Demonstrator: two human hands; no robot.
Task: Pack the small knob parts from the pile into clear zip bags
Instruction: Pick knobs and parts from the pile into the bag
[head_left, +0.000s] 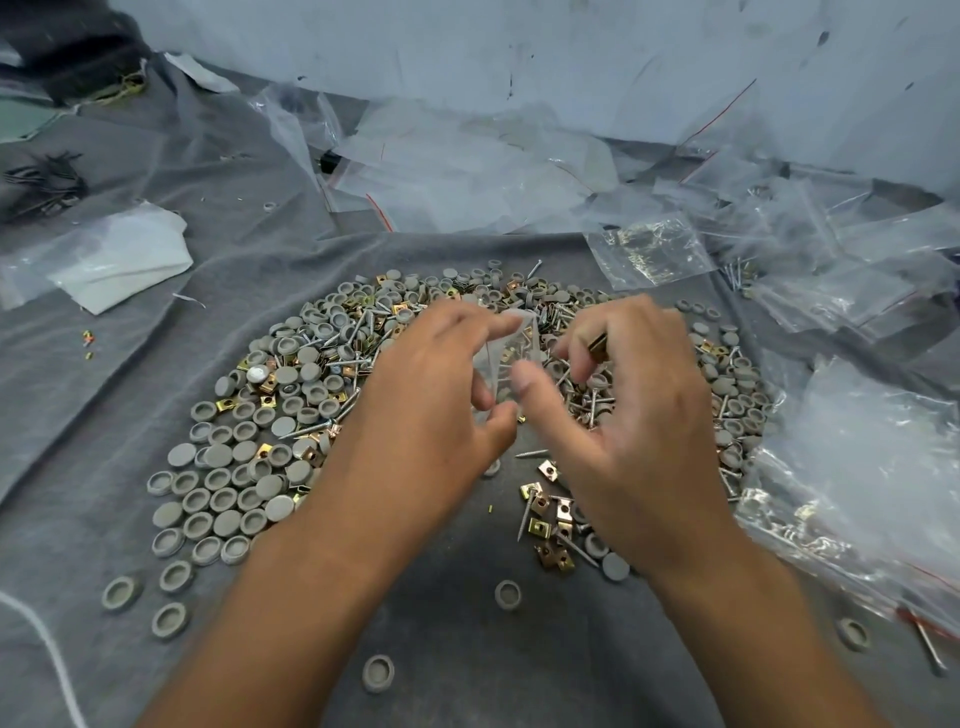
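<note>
Head view: your left hand (441, 384) pinches small clear zip bag (511, 353); right hand (623, 395) beside it pinches small parts over pile (291, 415).

Parts pile (311, 415) on cloth (104, 415), bags (467, 171) behind.

Both forearms were bare from the bottom edge up, with no sleeves in view. The left hand (431, 395) and right hand (639, 415) wore no gloves, rings or watch; fingernails were short.
</note>
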